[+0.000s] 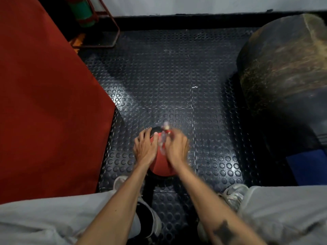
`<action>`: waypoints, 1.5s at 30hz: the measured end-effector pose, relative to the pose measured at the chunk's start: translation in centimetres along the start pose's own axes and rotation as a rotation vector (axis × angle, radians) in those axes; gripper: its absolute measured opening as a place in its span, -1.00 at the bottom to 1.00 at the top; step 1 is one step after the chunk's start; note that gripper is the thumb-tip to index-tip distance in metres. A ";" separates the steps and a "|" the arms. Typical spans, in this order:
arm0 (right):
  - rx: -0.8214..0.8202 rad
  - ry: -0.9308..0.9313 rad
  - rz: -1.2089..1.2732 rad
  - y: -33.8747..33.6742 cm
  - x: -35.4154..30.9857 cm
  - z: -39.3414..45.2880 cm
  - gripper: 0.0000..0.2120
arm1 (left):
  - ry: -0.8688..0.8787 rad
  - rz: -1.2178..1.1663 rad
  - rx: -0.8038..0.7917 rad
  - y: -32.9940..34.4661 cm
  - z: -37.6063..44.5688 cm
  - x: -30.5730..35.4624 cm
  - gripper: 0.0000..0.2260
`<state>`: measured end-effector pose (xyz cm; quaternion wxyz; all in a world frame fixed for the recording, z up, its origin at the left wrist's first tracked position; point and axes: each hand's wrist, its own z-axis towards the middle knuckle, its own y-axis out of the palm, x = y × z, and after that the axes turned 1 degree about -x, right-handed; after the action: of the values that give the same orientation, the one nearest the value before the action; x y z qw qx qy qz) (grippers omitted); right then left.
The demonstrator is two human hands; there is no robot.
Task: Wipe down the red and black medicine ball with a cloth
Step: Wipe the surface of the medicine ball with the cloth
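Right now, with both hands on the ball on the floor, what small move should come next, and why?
Probably sweep the cloth in the right hand down over the ball's near red side. The left hand rests flat on top and steadies it, while the blurred cloth sits up near the black part, so the lower red face looks unwiped.

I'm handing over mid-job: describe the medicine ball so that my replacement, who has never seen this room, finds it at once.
Start at the dark studded rubber floor between the big red mat and the large worn black bag. The medicine ball sits on that floor just ahead of the person's white shoes. It is the only round red and black thing there, under the left hand and the right hand.
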<state>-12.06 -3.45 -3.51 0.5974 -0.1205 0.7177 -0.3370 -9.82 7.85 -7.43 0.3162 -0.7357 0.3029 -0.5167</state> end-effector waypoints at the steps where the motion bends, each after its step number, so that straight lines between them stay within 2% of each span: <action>1: -0.036 -0.083 -0.002 0.1 0.0 -1.6 -0.90 | 0.023 -0.010 -0.004 -0.1 0.4 -0.3 -0.48; 3: -0.056 -0.157 -0.044 -0.1 0.3 -1.0 -0.83 | 0.059 -0.030 0.000 -0.1 0.8 -0.6 -0.42; 5: -0.031 -0.037 -0.052 0.0 0.2 3.0 -0.79 | 0.039 -0.034 0.017 0.4 0.8 -0.1 -0.52; 7: -0.043 -0.004 -0.075 0.2 -0.6 4.2 -0.81 | -0.030 -0.032 0.060 0.7 0.6 0.7 -0.59; 9: -0.107 -0.173 -0.093 0.5 -1.5 2.1 -0.72 | -0.009 -0.048 0.097 0.9 0.8 0.6 -0.58; 11: -0.173 -0.290 -0.135 0.0 -0.8 1.9 -0.74 | 0.029 -0.055 0.097 0.7 0.9 -0.1 -0.46; 12: -0.173 -0.254 -0.179 -0.3 -0.1 3.2 -0.79 | 0.029 -0.045 0.092 0.6 1.0 -0.3 -0.43; 13: -0.147 -0.142 -0.193 -0.8 0.6 4.7 -0.80 | 0.016 -0.036 0.074 0.6 0.9 -0.2 -0.46; 15: -0.035 0.101 -0.101 -1.3 1.9 5.4 -0.80 | 0.001 -0.011 0.075 0.9 0.5 0.3 -0.57; 16: 0.047 0.138 -0.049 -1.2 2.1 4.1 -0.80 | 0.005 0.000 0.090 0.9 0.5 0.8 -0.60; 18: 0.129 0.039 0.018 -0.4 1.0 -0.3 -0.80 | -0.018 0.002 0.088 0.5 1.2 1.0 -0.62; 21: 0.065 -0.109 -0.011 0.5 1.1 -2.4 -0.86 | -0.060 -0.009 0.015 0.0 3.0 -0.4 -0.55; 24: 0.061 0.161 -0.005 0.2 2.1 3.0 -0.84 | -0.110 -0.064 -0.017 0.2 3.8 -1.1 -0.41; 26: 0.066 0.222 -0.040 0.3 2.0 3.6 -0.82 | -0.147 -0.097 -0.006 0.4 3.8 -1.1 -0.43; 30: -0.006 -0.122 -0.011 0.2 1.8 -1.9 -0.68 | -0.181 -0.129 0.021 -0.9 3.7 -1.2 -0.52; 32: -0.043 -0.151 -0.066 -0.1 2.8 -1.4 -0.68 | -0.196 -0.158 0.024 -1.3 3.6 -1.5 -0.51; 34: -0.017 0.006 -0.051 0.2 2.6 1.3 -0.75 | -0.235 -0.175 0.006 -1.5 3.5 -1.3 -0.46; 36: 0.020 0.126 -0.055 0.6 1.8 3.0 -0.82 | -0.288 -0.156 -0.048 -1.4 3.3 -0.5 -0.30; 39: 0.019 0.097 0.013 0.6 1.2 2.0 -0.82 | -0.347 -0.127 -0.087 -1.3 3.0 0.5 0.01; 41: 0.023 0.055 0.072 0.6 1.5 -0.7 -0.74 | -0.337 -0.138 -0.073 -1.6 3.2 0.5 0.05; 43: 0.068 0.016 0.025 0.9 1.5 -3.0 -0.71 | -0.317 -0.144 -0.095 -1.9 3.7 0.5 0.02; 45: 0.107 0.006 0.034 1.1 1.5 -1.6 -0.72 | -0.313 -0.141 -0.098 -1.9 3.6 0.8 0.00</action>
<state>-13.65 -2.95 -5.33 0.6065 -0.0752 0.7023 -0.3651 -5.89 8.96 -6.45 0.2862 -0.8411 0.2226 -0.4014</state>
